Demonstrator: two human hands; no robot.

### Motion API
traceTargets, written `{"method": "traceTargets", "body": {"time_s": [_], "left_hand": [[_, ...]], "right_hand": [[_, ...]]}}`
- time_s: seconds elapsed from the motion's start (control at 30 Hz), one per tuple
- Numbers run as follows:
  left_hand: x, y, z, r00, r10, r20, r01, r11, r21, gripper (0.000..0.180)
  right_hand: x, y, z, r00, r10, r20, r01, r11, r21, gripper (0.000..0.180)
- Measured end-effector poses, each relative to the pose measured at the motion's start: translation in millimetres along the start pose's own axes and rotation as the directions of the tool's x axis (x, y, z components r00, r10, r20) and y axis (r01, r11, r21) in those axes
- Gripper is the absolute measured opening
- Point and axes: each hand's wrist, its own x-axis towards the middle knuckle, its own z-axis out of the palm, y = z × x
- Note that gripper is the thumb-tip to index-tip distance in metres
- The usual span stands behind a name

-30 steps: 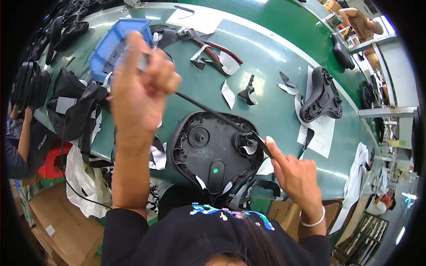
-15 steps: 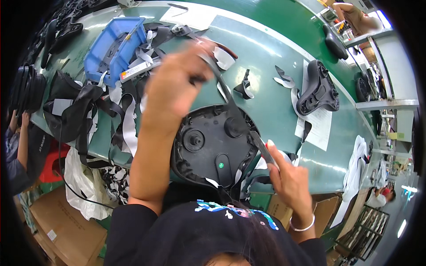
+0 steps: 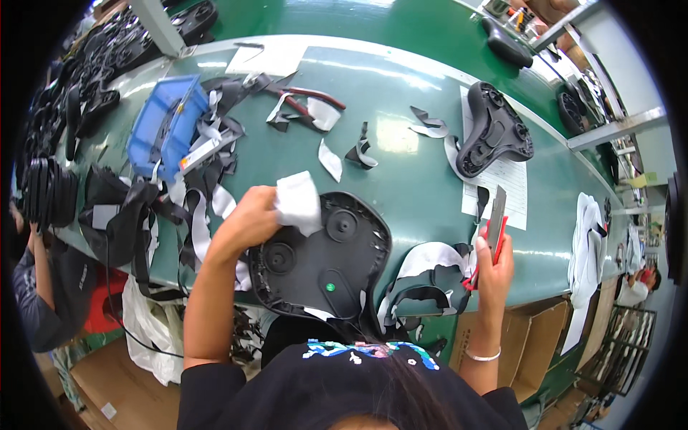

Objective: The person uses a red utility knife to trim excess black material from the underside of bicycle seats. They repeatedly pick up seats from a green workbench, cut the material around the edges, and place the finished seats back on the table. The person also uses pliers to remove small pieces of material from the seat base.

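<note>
A black plastic saddle base (image 3: 326, 252) lies underside up at the near edge of the green table (image 3: 408, 179), right in front of me. My left hand (image 3: 251, 218) presses a white cloth (image 3: 297, 203) against its upper left part. My right hand (image 3: 494, 269) is raised to the right of the base and grips a red-handled cutting tool (image 3: 494, 226) with its grey blade pointing up. Black and white trimmed strips (image 3: 426, 276) lie between the base and my right hand.
A blue bin (image 3: 166, 127) stands at the far left among black and white scraps. Red-handled pliers (image 3: 301, 97) lie beyond. Another black saddle base (image 3: 493, 129) rests on paper at the right. Black parts are stacked at the left rim; a person's sleeve (image 3: 32, 301) shows low left.
My left hand has come down from pulling a strip high over the table and now holds a white cloth on the base. My right hand has lifted off the base edge with the cutting tool.
</note>
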Motion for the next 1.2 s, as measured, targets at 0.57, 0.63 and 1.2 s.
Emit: {"method": "traceTargets", "body": {"time_s": [0.57, 0.63, 1.2], "left_hand": [[67, 74, 9, 0.600, 0.430, 0.675, -0.332, 0.901, -0.278, 0.030], [96, 85, 22, 0.880, 0.381, 0.283, -0.333, 0.920, -0.205, 0.022], [154, 47, 77, 0.937, 0.280, -0.209, -0.332, 0.900, -0.283, 0.015]], "right_hand": [[146, -35, -24, 0.968, -0.242, 0.069, 0.170, 0.831, 0.530, 0.035], [235, -48, -37, 0.965, -0.264, 0.007, 0.207, 0.772, 0.601, 0.043], [608, -30, 69, 0.991, 0.034, -0.133, 0.068, 0.725, 0.686, 0.052]]}}
